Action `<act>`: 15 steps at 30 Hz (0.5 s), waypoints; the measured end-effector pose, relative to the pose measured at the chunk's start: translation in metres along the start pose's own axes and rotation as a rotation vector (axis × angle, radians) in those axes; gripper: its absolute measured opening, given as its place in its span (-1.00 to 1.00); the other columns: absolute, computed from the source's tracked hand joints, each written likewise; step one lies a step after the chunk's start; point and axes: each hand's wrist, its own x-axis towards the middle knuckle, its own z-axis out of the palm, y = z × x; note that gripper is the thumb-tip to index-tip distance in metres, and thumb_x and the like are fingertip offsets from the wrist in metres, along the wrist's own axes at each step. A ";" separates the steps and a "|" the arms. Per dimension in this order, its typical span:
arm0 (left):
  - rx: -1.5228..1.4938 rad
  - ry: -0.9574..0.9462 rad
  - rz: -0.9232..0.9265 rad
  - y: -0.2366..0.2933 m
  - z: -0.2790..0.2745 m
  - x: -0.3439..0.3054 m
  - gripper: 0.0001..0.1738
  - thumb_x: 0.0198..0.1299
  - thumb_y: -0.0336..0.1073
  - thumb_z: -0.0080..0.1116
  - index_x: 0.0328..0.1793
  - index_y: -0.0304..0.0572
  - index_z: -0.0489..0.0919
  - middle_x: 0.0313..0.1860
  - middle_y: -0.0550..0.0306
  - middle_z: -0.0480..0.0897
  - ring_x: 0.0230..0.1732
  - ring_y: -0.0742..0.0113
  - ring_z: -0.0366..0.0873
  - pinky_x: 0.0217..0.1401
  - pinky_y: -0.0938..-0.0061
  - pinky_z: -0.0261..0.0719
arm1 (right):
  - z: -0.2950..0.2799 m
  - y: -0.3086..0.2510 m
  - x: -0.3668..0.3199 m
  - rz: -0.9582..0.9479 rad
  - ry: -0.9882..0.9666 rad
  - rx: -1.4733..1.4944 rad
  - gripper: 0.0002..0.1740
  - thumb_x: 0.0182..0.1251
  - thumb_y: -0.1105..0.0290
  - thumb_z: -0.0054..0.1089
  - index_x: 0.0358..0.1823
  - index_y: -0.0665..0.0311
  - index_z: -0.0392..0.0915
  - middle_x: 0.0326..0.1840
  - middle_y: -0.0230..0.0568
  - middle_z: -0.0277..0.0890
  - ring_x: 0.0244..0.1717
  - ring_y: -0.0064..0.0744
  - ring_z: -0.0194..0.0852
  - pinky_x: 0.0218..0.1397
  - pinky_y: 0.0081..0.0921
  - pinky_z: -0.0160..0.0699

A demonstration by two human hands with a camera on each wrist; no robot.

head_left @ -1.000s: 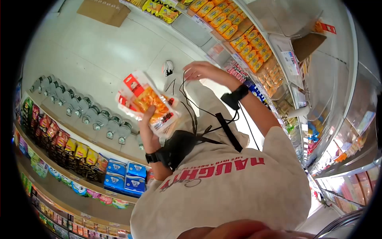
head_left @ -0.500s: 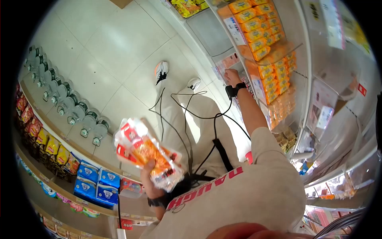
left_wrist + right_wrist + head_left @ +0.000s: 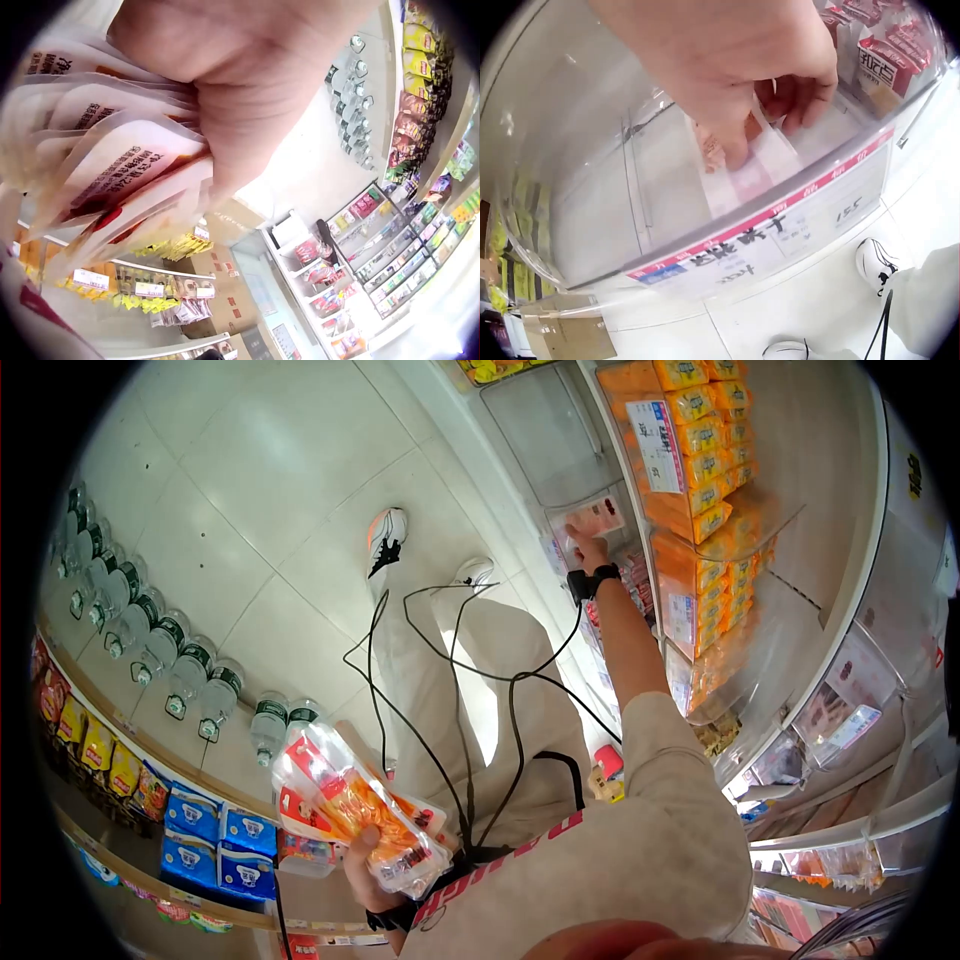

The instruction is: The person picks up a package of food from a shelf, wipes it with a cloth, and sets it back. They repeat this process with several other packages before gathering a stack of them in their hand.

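Note:
My left hand [image 3: 362,865] grips a fanned bunch of flat plastic snack packets [image 3: 355,800], white and red with orange food showing through. In the left wrist view, the packets' pale edges [image 3: 127,169] with dark printing stick out from under the palm. Inside a clear plastic bin [image 3: 577,202], my right hand [image 3: 742,67] pinches a flat snack packet [image 3: 742,176] between thumb and curled fingers. This packet has a pale pink-white part and a reddish-brown part, and the hand covers some of it.
A price label [image 3: 757,244] runs along the bin's front. Red-and-white wrapped snacks [image 3: 892,56] fill the neighbouring bin. Orange snack packs [image 3: 710,460] stand on the shelf beside my right arm. Large water bottles [image 3: 190,670] line the floor at left. Black cables [image 3: 450,660] hang over my legs.
My right hand has gone from in front of my legs into the shelf bin at right and taken hold of a packet. My left hand keeps its packets, now lower in view.

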 end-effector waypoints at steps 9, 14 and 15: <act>0.000 -0.104 0.076 0.027 0.029 -0.033 -0.36 0.15 -0.19 0.24 0.32 -0.37 0.40 -0.02 -0.16 0.65 -0.08 0.01 0.70 -0.08 0.14 0.74 | -0.032 -0.022 -0.080 -0.036 -0.389 0.897 -0.88 0.39 0.42 0.30 -0.14 0.26 0.56 -0.30 -0.29 0.51 -0.29 -0.44 0.46 -0.20 -0.48 0.61; -0.048 -0.375 0.189 0.071 0.078 -0.098 -0.32 0.17 -0.35 0.29 0.41 -0.41 0.34 0.12 -0.21 0.62 0.06 -0.05 0.68 0.09 0.09 0.73 | -0.046 -0.036 -0.184 0.325 -0.597 0.813 -0.84 0.43 0.40 0.25 -0.05 0.28 0.56 -0.21 -0.27 0.54 -0.23 -0.40 0.51 -0.12 -0.46 0.65; 0.010 -0.404 0.238 0.081 0.078 -0.103 -0.31 0.18 -0.39 0.28 0.44 -0.38 0.32 0.14 -0.19 0.62 0.08 -0.04 0.68 0.11 0.10 0.72 | -0.050 -0.036 -0.208 0.367 -0.633 0.712 -0.81 0.44 0.40 0.24 -0.01 0.29 0.56 -0.18 -0.27 0.56 -0.21 -0.39 0.53 -0.10 -0.45 0.66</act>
